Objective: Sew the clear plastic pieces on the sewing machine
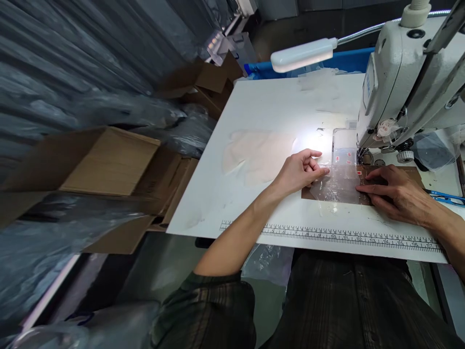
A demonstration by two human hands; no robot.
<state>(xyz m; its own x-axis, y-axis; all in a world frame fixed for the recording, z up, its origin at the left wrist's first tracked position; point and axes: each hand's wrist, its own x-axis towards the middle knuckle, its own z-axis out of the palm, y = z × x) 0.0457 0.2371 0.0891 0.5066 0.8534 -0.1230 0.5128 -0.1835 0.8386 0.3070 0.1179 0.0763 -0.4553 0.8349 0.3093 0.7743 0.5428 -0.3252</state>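
A clear plastic sheet [336, 186] with small red-and-white marks lies by the needle area of a white sewing machine [385, 82]. A flat brown piece [412, 174] shows beneath and beside it. My left hand [300, 169] pinches the sheet's left edge between thumb and finger. On the right, my right hand [395, 194] rests with fingers stretched over the brown piece, fingertips at the sheet's right edge. The underside of my right palm is hidden.
A printed ruler [337, 237] runs along the white table's [203, 203] front edge. Pale thin sheets [257, 152] lie left of my hands. Blue-handled snips [446, 198] lie at right. A lamp [305, 54] hangs above. Open cardboard boxes [105, 165] stand left of the table.
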